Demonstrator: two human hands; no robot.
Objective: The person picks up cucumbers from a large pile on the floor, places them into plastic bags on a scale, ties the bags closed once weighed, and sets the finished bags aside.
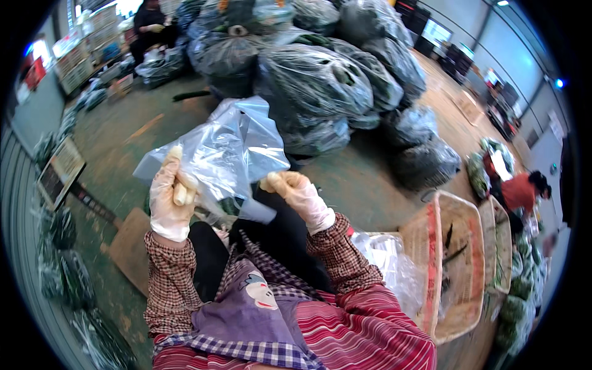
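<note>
A clear plastic bag [225,145] is spread between my two hands, above my lap. My left hand [171,203], in a thin whitish glove, is closed on the bag's left edge, with its fingers curled. Opposite it, my right hand [302,196] wears a similar glove and pinches the bag's right edge. The bag looks thin and crumpled, and its lower part hangs between my knees. Behind it, some green material shows dimly; its kind I cannot make out.
Large stuffed plastic bags [314,86] are heaped ahead. A platform scale [131,250] stands at left, near bagged greens [77,277]. To the right are a plastic crate [425,265] and clear plastic wrapping [391,259]. Two other people [521,192] sit farther off, at right and far left.
</note>
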